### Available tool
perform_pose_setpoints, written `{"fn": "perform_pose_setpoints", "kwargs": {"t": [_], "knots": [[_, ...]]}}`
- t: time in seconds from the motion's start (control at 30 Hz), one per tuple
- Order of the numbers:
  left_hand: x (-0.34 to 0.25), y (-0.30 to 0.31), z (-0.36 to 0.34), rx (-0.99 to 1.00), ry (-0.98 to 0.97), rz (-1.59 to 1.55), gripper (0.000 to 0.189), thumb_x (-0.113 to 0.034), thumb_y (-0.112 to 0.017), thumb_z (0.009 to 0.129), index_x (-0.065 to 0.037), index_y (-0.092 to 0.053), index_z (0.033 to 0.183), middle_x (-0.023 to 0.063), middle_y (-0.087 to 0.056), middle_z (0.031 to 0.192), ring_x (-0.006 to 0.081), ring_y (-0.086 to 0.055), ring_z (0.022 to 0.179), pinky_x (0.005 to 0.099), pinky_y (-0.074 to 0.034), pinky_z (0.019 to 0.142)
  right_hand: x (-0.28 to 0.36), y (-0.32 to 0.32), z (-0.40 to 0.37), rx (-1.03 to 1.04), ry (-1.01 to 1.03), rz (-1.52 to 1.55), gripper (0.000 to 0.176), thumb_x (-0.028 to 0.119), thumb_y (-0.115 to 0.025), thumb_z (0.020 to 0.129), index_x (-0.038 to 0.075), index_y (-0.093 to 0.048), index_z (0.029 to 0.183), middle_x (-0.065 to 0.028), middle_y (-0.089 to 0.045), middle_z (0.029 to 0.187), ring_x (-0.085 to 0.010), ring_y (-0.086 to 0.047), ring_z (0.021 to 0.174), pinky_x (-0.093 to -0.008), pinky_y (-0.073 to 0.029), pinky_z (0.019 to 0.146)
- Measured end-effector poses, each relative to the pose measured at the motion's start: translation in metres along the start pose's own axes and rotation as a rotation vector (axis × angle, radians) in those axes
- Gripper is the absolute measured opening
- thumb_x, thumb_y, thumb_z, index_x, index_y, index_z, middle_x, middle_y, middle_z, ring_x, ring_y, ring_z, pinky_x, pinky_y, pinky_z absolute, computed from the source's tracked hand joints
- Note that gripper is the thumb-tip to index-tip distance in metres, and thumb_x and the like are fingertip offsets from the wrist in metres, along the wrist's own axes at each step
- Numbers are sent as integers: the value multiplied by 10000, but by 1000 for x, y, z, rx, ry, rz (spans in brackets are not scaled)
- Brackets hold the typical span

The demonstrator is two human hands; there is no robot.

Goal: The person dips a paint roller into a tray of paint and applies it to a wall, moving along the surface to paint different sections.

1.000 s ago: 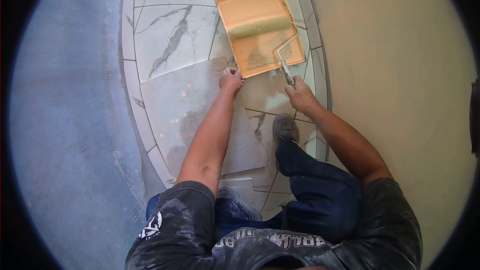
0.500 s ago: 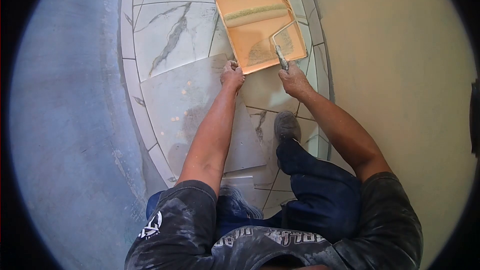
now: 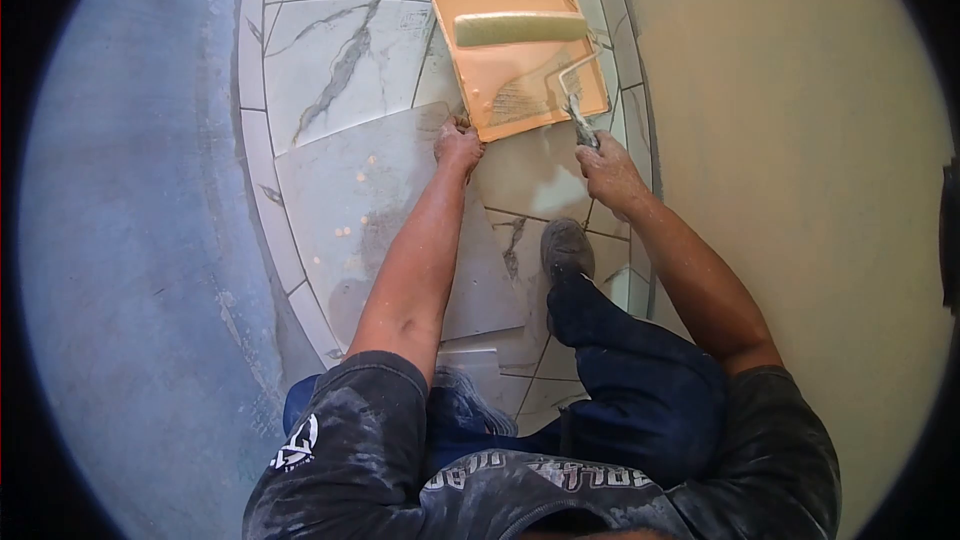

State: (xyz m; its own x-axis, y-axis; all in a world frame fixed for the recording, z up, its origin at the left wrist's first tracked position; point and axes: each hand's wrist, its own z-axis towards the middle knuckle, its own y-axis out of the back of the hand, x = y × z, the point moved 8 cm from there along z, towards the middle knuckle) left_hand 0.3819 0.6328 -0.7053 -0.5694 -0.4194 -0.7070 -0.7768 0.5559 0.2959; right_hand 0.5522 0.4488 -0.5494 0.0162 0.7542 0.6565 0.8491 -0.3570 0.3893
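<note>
In my right hand (image 3: 612, 172) is the handle of a paint roller (image 3: 520, 28), fingers wrapped round the grip. The roller's wire frame bends up to a long greenish-cream sleeve, which lies across the upper part of the paint tray (image 3: 492, 128). Peach-orange paint coats the tray, and its textured ramp shows through near the roller's frame. My left hand (image 3: 460, 146) is closed at the tray's near left corner, holding its edge. The fingertips there are partly hidden.
A grey sheet (image 3: 330, 180) spotted with peach drips covers part of the marbled tile floor (image 3: 345, 50). A blue wall (image 3: 130, 240) rises on the left and a beige wall (image 3: 790, 160) on the right. My shoe (image 3: 568, 248) stands below the tray.
The roller has shifted slightly right, and its sleeve has turned to show its greenish side. My right hand has moved right and a little down. My left hand stays at the tray corner.
</note>
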Motion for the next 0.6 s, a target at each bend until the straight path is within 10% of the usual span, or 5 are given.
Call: {"fn": "perform_pose_setpoints", "kwargs": {"t": [0.2,0.3,0.6], "knots": [[-4,0,-2,-18,5,43,194,-120,-625,879,-54,-588,1057,89,-674,819,169,-655,628,296,-521,554,-28,7,-8,-11,15,-111,325,225,-520,889,-72,-516,1023,-200,-579,803,-311,-581,752,-431,-460,722],[2,4,0,-5,7,29,198,-77,-605,877,-45,-567,1069,101,-668,854,182,-664,648,302,-546,548,-35,1,-18,-30,58,-114,223,192,-534,893,-12,-516,982,-49,-510,701,-131,-477,604,-319,-411,528],[1,7,-11,53,52,-125,287,63,-493,842,-46,-543,1104,110,-652,928,184,-663,679,294,-561,538,-35,3,-60,35,-78,-226,369,230,-520,889,-74,-518,1097,-254,-610,870,-376,-621,850,-460,-468,787]]}}
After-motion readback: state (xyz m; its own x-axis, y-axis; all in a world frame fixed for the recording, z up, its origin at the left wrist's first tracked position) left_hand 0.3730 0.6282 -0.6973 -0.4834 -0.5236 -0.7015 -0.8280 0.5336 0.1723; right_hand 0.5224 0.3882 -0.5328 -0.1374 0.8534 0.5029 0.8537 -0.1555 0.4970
